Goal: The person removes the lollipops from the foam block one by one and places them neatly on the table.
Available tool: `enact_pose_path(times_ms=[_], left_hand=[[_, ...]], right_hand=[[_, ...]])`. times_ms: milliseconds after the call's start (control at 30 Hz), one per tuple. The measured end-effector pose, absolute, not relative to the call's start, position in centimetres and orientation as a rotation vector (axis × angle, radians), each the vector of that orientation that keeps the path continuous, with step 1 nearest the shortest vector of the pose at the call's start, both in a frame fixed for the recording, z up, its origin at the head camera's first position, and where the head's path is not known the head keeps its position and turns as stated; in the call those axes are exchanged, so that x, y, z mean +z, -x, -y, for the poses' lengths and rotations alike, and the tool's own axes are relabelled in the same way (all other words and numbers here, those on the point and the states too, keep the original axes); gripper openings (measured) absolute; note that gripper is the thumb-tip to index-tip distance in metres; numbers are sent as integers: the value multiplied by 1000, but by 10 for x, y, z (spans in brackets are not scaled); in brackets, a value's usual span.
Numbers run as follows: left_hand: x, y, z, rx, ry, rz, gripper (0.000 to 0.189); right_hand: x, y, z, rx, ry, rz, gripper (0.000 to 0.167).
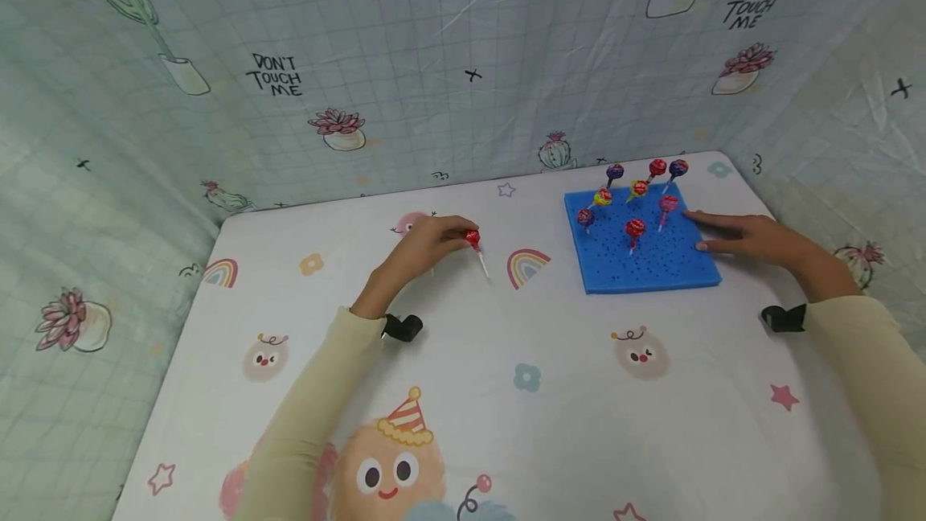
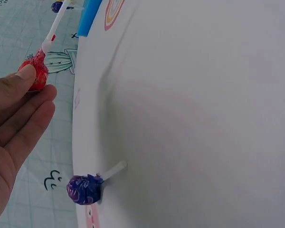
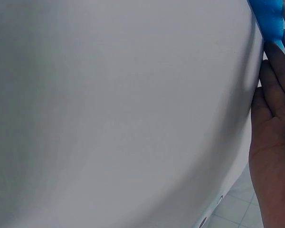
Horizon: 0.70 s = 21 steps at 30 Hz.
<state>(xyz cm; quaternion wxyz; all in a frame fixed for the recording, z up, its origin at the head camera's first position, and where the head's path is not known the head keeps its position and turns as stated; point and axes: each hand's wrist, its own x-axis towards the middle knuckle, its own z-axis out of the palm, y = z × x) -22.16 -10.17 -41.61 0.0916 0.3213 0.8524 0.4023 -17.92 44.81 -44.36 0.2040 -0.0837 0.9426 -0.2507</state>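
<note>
My left hand pinches a red-wrapped lollipop by its candy end between thumb and fingers. Its white stick points down and to the right in the head view. A blue-purple lollipop lies on the table near that hand, mostly hidden behind it from the head. At the right, my right hand rests with fairly straight fingers against the right edge of a blue foam board. Several lollipops stand stick-down in the board, among them a red one and a pink one.
The white table carries printed cartoon patterns. A patterned cloth hangs behind its back edge and along the sides. Small dark holes dot the board's surface. A black wrist mount sits at the left cuff, another at the right.
</note>
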Motion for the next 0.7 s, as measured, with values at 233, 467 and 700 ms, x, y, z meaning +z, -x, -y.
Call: enact_pose_path(times_ms=[233,467,700], left_hand=[[-418,229,109,1144,-1024,-2568,30],[-416,233,114,1091,-985,-2604,27],[-419,238,115,1065,-951,-2574,22]], right_hand=[[-446,180,-450,-697,225,-2631,76],[-445,180,-448,-691,239,-2636,76],[-444,178,-448,-705,241,-2639,76]])
